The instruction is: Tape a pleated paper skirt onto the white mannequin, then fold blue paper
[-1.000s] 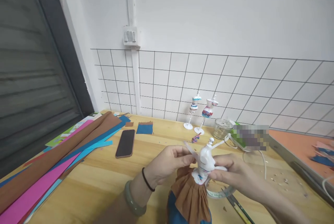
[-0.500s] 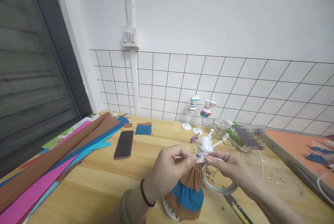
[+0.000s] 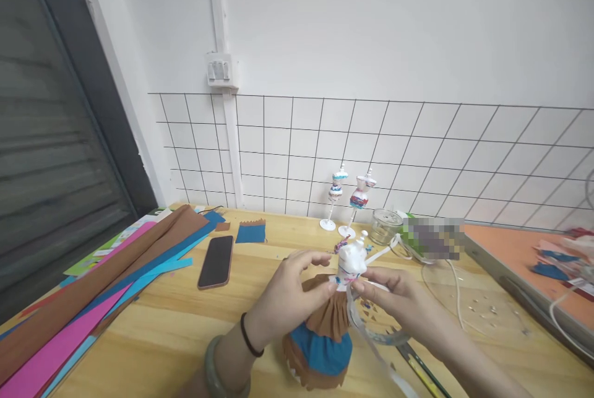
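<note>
The mannequin [image 3: 352, 262] is between the two hands, its white torso at fingertip level and its skirt [image 3: 320, 348] below them, gathered in brown over blue over brown. The skirt's lower edge is down by the tabletop [image 3: 158, 348]; whether the base rests there is hidden.

The left grip [image 3: 297, 286] is loose: the fingers curve apart from the thumb, whose tip meets the left side of the waist, while the fingertips stay clear of the torso. The right grip [image 3: 394, 296] pinches the tape roll [image 3: 387, 337] at the right side of the waist, thumb in front and forefinger behind. The roll hangs below those fingers, beside the skirt. A translucent strip [image 3: 378, 358] runs from the waist down past the roll toward the near edge of view.

Under the right forearm lies a dark and yellow tool [image 3: 422, 367]. Behind the mannequin, two smaller dress forms [image 3: 361, 197] stand side by side near the wall, with a glass jar [image 3: 387, 228] to their right. Left of the hands lie a phone [image 3: 216, 262], a blue and brown scrap [image 3: 251, 233] and long paper strips [image 3: 116, 280]; an orange surface [image 3: 503, 255] shows at far right.
</note>
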Motion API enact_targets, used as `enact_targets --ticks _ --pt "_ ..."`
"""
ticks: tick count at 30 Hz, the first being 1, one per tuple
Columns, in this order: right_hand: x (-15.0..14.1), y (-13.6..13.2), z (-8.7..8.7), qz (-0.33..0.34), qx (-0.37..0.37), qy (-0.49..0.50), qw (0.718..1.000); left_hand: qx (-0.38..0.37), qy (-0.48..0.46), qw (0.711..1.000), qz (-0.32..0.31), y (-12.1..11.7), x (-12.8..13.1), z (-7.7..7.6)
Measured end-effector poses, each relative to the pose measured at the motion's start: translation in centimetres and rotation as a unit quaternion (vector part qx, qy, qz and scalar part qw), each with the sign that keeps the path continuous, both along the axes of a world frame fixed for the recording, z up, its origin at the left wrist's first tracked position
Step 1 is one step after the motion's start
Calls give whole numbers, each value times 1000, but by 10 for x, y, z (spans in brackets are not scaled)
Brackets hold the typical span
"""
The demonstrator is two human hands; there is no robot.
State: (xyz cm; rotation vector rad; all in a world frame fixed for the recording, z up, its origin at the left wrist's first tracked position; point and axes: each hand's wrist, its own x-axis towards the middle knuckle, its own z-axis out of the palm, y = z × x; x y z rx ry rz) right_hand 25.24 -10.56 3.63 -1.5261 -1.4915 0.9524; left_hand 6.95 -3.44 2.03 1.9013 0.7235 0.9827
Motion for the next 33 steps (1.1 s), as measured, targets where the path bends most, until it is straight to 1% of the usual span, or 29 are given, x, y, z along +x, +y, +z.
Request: enact_targets --ticks 2,7,10,12,16,20,22,25,28,33 --pt "-5 0 1 26 20 7 999 9 14 1000 -23 -3 5 0" --pt "-17 -2 9 51 60 7 997 -27 -30 995 -94 -8 5 9" --pt "-20 -3 16 74 57 8 996 -23 -40 993 -106 -4 2 10" --pt "-19 -4 18 78 54 -19 995 -28 -42 992 -114 -1 1 9" --pt "-16 -4 17 51 46 -99 993 -73 -64 984 -152 4 0 4" --pt "-16 1 14 52 20 -115 992 -149 -100 960 -213 10 1 -1" --pt "-16 5 15 50 -1 -120 991 -178 -114 950 -231 13 1 -3" --pt "-18 10 17 42 -21 -140 989 -188 -127 946 -231 16 2 -7" --pt "-19 14 20 38 -23 -161 986 -198 -131 945 -225 20 3 -10" --pt "-19 19 17 48 -24 -183 982 -209 -132 948 -200 25 3 -15"
